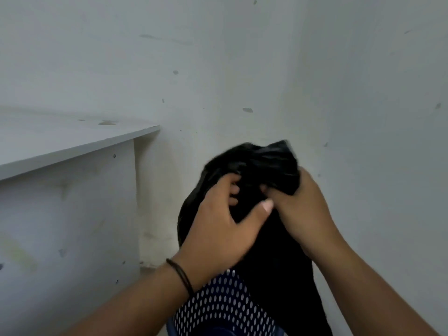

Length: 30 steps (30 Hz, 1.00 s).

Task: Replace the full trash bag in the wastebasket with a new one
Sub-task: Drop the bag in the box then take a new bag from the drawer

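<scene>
1. Centre-right of frame: black trash bag (264,166) held up in front of the pale wall (242,57), its bunched top at mid-height, its body hanging down toward the bottom edge.
2. Left hand (225,214) grasps the bag from the left side, fingers curled into the plastic, thumb stretched right toward the other hand.
3. Right hand (298,202) is clenched round the gathered neck of the bag, plastic bulging out above the fist.
4. Both hands sit close together, thumb of the left nearly touching the right hand.
5. Dark cord bracelet (180,275) on the left wrist, lower centre.
6. Bottom centre: blue wastebasket (218,304) with a perforated wall of pale oval holes, directly under the forearms; the bag hangs just right of and over it, lower end hidden, cannot tell if it is inside.
7. Left side of frame: grey-white desk (72,141) with a side panel (72,226), scuffed and screw-dotted, beside the wall corner.
</scene>
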{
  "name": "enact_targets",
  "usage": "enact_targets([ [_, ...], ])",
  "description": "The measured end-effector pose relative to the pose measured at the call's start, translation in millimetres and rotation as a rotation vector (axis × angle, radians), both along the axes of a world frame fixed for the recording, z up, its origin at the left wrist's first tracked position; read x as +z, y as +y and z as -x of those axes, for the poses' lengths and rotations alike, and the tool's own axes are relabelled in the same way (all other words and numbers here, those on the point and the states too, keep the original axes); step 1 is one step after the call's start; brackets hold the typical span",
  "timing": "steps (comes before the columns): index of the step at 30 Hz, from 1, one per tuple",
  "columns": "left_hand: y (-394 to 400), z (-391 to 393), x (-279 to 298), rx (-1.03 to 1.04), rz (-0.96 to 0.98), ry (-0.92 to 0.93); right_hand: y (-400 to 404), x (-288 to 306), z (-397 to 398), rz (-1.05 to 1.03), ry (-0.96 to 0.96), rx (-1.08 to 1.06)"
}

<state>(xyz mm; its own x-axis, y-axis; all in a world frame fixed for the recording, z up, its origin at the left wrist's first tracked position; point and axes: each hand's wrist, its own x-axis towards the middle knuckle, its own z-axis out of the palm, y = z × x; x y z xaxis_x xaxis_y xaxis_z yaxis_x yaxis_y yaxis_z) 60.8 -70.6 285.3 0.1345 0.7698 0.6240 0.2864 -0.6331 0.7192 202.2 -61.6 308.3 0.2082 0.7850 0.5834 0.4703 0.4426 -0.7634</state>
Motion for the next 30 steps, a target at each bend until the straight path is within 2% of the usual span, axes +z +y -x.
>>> enact_targets([
  [1,6,1,4,-0.118,0.193,-0.130,-3,-1,6,0.026,-0.011,0.114],
  [2,12,3,8,-0.262,0.307,-0.256,-6,-3,12,0.063,-0.031,0.231],
  [4,19,9,16,-0.421,0.357,-0.364,-8,-5,19,0.129,-0.053,0.424],
  [7,23,16,18,-0.469,0.354,-0.413,-7,-8,20,0.188,0.108,0.554],
  [10,27,24,13,-0.493,0.419,-0.475,-7,-10,21,0.232,0.239,0.551],
  [13,28,29,9,-0.430,0.449,-0.480,-6,-10,23,0.268,0.313,0.495],
  [19,29,27,4,-0.343,0.362,-0.402,-8,-11,31,0.303,0.438,0.570],
  [23,34,28,3,-0.382,0.351,-0.461,-9,-11,29,0.301,0.548,0.573],
  [26,33,28,3,-0.423,0.339,-0.480,-9,-11,27,0.302,0.559,0.566],
  [30,31,24,2,-0.320,0.336,-0.444,-8,-15,28,0.280,0.547,0.500],
])
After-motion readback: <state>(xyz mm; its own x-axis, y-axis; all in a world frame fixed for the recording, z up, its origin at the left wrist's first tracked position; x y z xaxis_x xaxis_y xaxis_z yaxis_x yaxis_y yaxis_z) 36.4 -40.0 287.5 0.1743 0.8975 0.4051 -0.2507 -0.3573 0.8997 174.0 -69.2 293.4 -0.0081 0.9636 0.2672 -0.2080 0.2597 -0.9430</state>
